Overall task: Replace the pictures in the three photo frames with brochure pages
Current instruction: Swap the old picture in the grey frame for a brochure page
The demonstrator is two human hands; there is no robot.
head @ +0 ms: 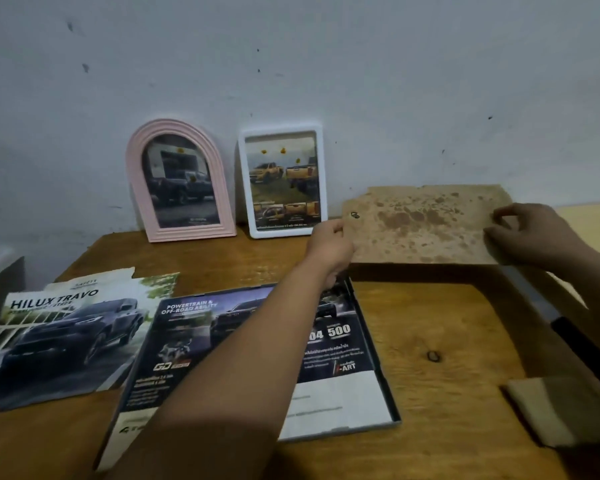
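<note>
— Where are your hands?

— Both are on the backing board (420,225), which you hold tilted above the tabletop (440,341) near its far right edge. Your left hand (329,244) pinches the board's left edge, fingers curled round it. Your right hand (530,233) grips the right edge, fingers bent over the front face. The board is brown and stained, with a small dark clip near its left end.

— And the frames?

— Two stand at the far edge of the tabletop, leaning on the wall (326,64): the pink arched frame (179,181) on the left, holding a dark truck picture, and the white frame (284,183) just beside it on the right, holding a page with yellow trucks. The third, a dark frame (378,358), lies flat in the middle of the tabletop, under your left forearm. A dark brochure page (194,341) lies in it, face up, and overhangs its near left corner.

— Anything else by you?

— A brochure (66,334) headed "HILUX TRAVO" lies at the left edge of the tabletop, touching the dark page. A tan folded piece (555,410) sits near the near right corner; you can't tell from here what it is. A grey box (0,282) shows at the far left.
</note>
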